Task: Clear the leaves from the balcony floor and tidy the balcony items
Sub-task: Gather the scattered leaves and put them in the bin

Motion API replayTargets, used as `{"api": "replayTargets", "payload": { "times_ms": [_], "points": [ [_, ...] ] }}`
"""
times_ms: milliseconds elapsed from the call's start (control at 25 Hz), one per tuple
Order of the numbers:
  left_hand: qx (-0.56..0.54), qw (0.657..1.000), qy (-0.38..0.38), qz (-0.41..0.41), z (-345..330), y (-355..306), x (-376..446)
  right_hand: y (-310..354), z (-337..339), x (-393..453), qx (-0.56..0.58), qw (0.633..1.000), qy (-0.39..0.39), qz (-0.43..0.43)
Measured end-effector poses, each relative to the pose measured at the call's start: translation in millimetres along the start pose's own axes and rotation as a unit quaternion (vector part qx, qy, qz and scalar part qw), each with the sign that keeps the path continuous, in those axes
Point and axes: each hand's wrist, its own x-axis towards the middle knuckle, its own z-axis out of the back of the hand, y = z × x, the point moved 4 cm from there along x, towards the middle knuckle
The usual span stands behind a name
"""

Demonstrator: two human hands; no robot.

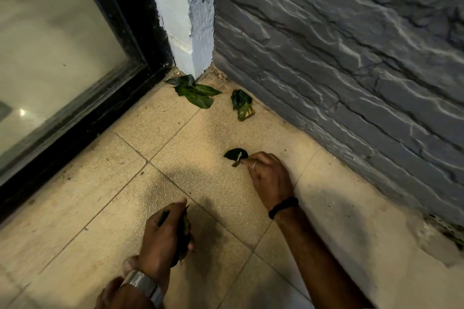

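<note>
My right hand [268, 174] reaches down to the beige tiled floor and pinches a dark green leaf [234, 154] by its edge. Lower in the view, my left hand [164, 236] grips a small bunch of collected leaves [183, 238] against its palm. A pile of several green leaves [197, 91] lies in the corner at the foot of the white pillar. Two more leaves, one dark and one yellowish [242, 105], lie close to the grey stone wall.
A glass sliding door with a black frame [82, 118] runs along the left. A white pillar [185, 20] stands in the corner. The rough grey stone wall [351, 57] borders the right side, with chipped plaster [437, 233] at its base.
</note>
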Motion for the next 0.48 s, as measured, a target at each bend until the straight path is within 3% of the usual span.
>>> {"api": "replayTargets", "payload": {
  "times_ms": [80,200,360,480],
  "points": [
    [0.015,1.0,-0.001,-0.02,1,-3,1,-6,9,2,0.064,0.994,-0.033,-0.082],
    [0.023,0.999,0.007,-0.022,-1,-5,-2,8,25,-19,0.268,0.937,-0.05,-0.22],
    [0.02,0.999,0.029,-0.019,-13,-4,-7,77,21,-66,0.241,0.958,0.0,-0.157],
    [0.032,0.998,0.056,-0.001,-19,3,-6,111,2,-87,0.279,0.948,0.03,-0.148]
  ]
}}
